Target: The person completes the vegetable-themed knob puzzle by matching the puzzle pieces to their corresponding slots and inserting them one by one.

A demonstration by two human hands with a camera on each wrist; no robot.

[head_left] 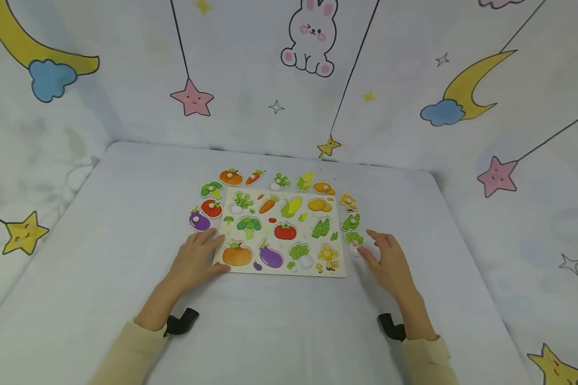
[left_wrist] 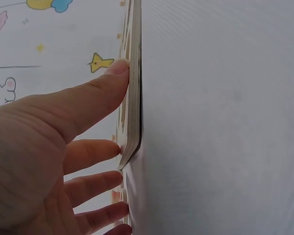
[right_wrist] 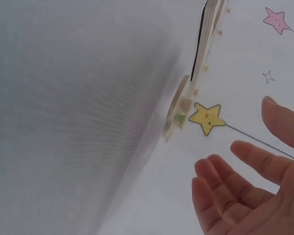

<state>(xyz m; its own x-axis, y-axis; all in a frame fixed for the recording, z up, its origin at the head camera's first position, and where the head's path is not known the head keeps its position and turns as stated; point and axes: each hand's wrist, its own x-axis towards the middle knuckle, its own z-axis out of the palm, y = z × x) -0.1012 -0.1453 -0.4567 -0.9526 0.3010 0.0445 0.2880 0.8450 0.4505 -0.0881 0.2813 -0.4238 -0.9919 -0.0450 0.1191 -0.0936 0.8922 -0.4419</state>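
A vegetable puzzle board lies on the white table, with pictures of vegetables across it. My left hand rests at its lower left corner; in the left wrist view the thumb touches the board's edge and the other fingers are spread. My right hand is beside the board's right side, nearest to the bok choy piece. In the right wrist view its fingers are loosely bent with nothing between them. Above the bok choy lie a leafy green piece and a mushroom piece.
Along the board's left side lie eggplant, tomato and broccoli pieces. Behind it are pumpkin, carrot, white radish, corn and potato pieces. A patterned cloth backdrop rises behind the table.
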